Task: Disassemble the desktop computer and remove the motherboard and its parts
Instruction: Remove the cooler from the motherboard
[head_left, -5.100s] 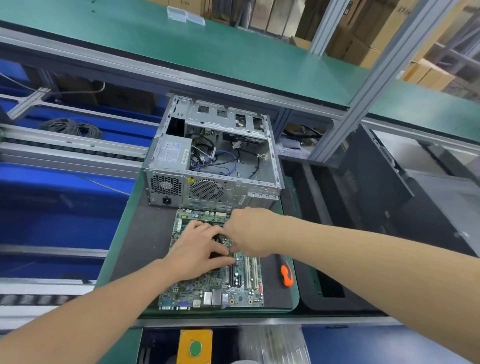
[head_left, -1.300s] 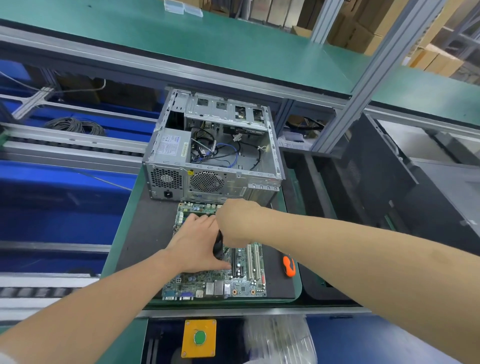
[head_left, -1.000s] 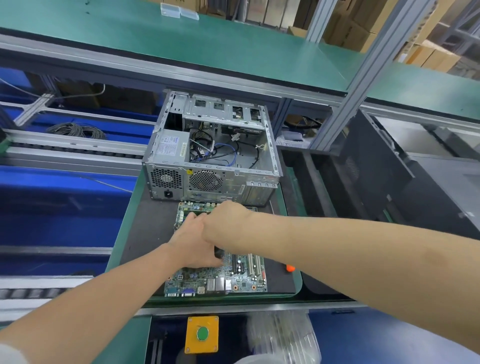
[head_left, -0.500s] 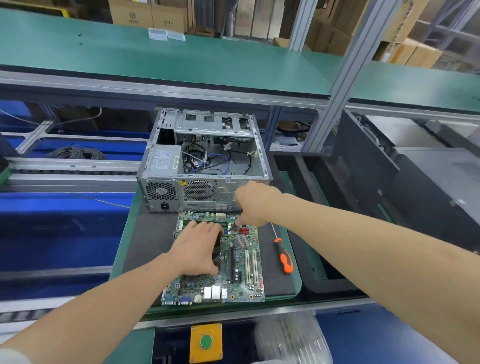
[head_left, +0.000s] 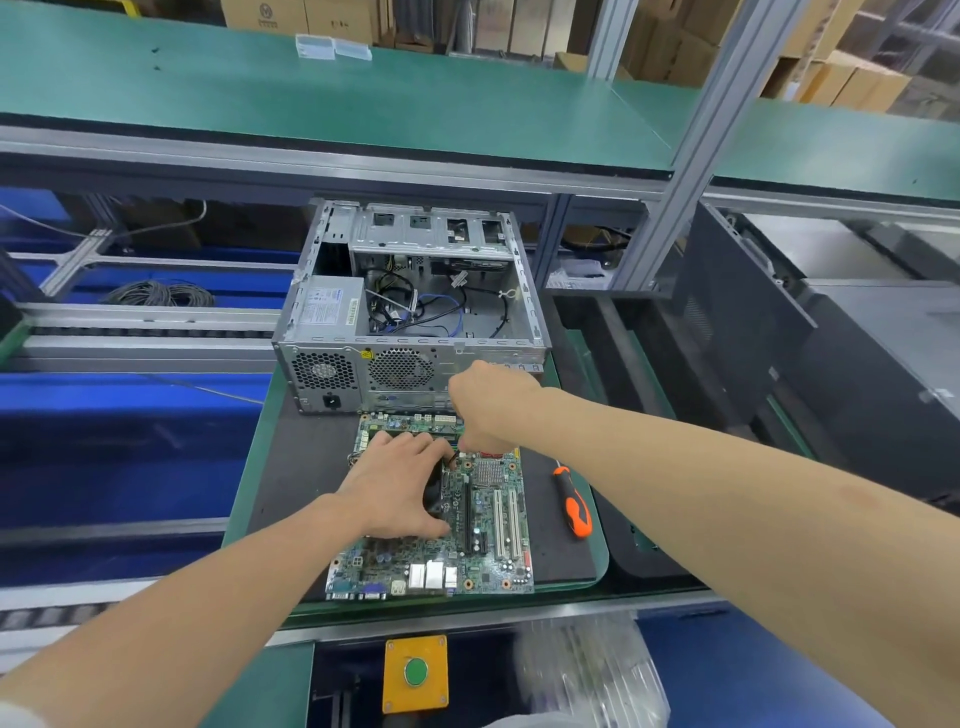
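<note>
The green motherboard (head_left: 488, 519) lies flat on a black mat (head_left: 301, 467), just in front of the open grey computer case (head_left: 415, 364). My left hand (head_left: 395, 488) lies over the board's left half, its fingers and thumb curled round a black cooler (head_left: 435, 496) that it mostly hides. My right hand (head_left: 488, 405) hovers over the board's far edge with fingers bunched downward. It pinches a thin black wire (head_left: 453, 458) that runs toward the cooler. Inside the case sit the power supply (head_left: 324, 312) and loose cables.
An orange-handled screwdriver (head_left: 574, 506) lies on the mat right of the board. Dark case panels (head_left: 753, 364) stand at the right. A yellow box with a green button (head_left: 415, 673) hangs below the front edge. A cable coil (head_left: 161, 293) rests at the far left.
My right hand left the cooler beside my left hand and moved up and right to the board's far edge, uncovering the screwdriver. My left hand stayed on the cooler.
</note>
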